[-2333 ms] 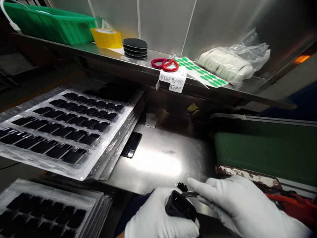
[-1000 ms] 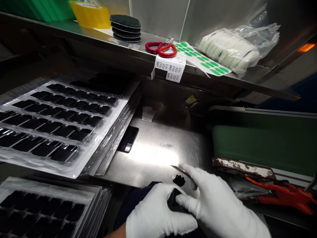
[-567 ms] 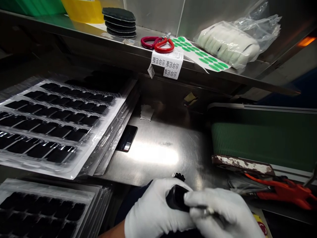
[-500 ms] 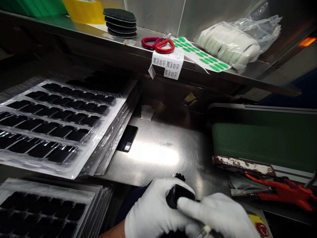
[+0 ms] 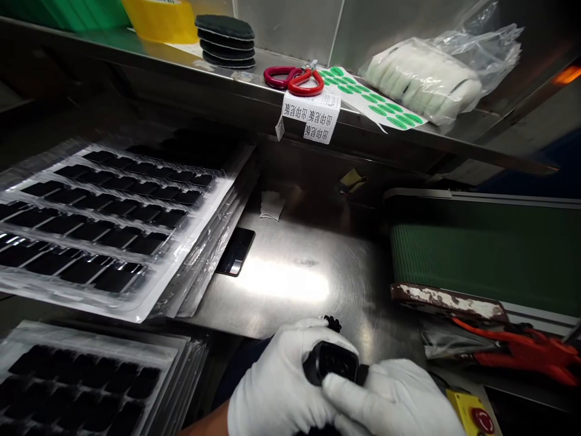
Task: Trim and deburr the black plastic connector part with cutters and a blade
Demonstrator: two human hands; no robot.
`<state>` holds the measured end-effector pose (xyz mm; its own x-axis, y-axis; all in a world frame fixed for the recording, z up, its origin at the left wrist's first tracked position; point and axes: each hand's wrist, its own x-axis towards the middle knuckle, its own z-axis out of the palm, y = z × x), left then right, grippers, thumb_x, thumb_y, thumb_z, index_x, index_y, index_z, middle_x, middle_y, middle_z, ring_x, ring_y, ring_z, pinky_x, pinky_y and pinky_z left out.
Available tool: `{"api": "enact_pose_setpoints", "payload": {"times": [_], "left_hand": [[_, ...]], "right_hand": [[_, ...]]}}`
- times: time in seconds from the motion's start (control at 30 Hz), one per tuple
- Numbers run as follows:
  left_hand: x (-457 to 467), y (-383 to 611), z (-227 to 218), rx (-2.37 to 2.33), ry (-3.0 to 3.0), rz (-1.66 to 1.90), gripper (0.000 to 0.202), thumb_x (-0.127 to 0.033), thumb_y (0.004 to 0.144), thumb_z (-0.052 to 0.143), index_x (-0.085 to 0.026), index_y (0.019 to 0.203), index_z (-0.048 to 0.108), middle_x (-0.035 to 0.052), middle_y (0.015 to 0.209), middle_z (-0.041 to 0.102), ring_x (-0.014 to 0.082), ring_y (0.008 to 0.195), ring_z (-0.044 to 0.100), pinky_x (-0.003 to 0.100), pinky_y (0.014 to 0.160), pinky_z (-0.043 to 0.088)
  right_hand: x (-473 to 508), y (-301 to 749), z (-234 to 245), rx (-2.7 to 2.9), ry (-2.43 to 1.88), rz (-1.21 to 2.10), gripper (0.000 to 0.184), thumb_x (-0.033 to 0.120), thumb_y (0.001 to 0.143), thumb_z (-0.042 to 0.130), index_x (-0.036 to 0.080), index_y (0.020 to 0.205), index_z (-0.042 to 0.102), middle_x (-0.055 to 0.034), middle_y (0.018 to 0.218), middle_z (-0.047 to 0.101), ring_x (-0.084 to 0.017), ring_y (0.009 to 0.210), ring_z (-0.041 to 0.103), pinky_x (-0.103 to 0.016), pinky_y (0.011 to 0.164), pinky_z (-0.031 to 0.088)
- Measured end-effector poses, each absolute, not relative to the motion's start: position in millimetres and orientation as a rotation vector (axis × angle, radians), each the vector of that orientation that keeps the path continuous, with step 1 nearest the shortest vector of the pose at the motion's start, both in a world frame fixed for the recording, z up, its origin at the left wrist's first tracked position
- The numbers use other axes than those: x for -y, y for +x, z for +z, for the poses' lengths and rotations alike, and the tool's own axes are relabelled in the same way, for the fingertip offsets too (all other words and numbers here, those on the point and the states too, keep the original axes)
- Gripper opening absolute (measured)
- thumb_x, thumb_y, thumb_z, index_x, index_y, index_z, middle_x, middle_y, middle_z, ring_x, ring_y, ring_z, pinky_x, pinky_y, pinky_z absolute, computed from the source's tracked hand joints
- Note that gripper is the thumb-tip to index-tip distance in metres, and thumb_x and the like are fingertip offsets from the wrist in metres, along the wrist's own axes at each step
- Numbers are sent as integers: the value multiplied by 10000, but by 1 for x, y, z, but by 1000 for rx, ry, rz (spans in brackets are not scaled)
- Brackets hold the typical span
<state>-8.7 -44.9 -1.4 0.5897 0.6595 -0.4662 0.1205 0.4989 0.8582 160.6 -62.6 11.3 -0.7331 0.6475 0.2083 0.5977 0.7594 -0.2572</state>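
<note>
At the bottom centre of the view, the left hand, in a white glove, is closed around a small black housing, with its fingers curled over the top and near side of the part. The right hand, also gloved, meets it from the right; its fingertips press against the lower right edge of the black housing, so both hands grip the same part just above the near edge of the steel worktop. Whether the right hand holds anything else cannot be told. Just beyond the left hand's fingers, a small black clip lies on the worktop, near the housing but apart from it. Farther ahead and to the left of the hands, a flat black panel lies on the steel, partly tucked under a stack of clear blister trays loaded with rows of black parts. A second tray stack sits to the left of the left hand. To the right of the right hand are a yellow box with a red button, an orange-red tool, and, beyond them, a green conveyor belt. Well ahead, a raised shelf carries red-handled scissors, a sheet of green stickers, dark round pads and a plastic bag of white pads.
</note>
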Motion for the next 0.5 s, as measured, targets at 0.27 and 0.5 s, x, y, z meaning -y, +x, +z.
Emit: {"api": "enact_pose_setpoints", "payload": {"times": [0.27, 0.5], "left_hand": [[46, -13, 1, -904, 1075, 399, 408, -335, 617, 876, -171, 527, 514, -82, 589, 537, 87, 689, 480, 241, 977, 343], [54, -10, -12, -934, 904, 523, 472, -357, 484, 949, -155, 523, 523, -63, 640, 521, 83, 707, 467, 235, 926, 404]], "right_hand": [[67, 166, 3, 2694, -886, 289, 314, 396, 985, 326, 251, 1088, 586, 65, 515, 538, -99, 386, 516, -270, 361, 317], [70, 156, 5, 2358, -945, 527, 247, 289, 960, 431, 188, 795, 584, 52, 522, 534, -75, 440, 524, -244, 458, 373]]}}
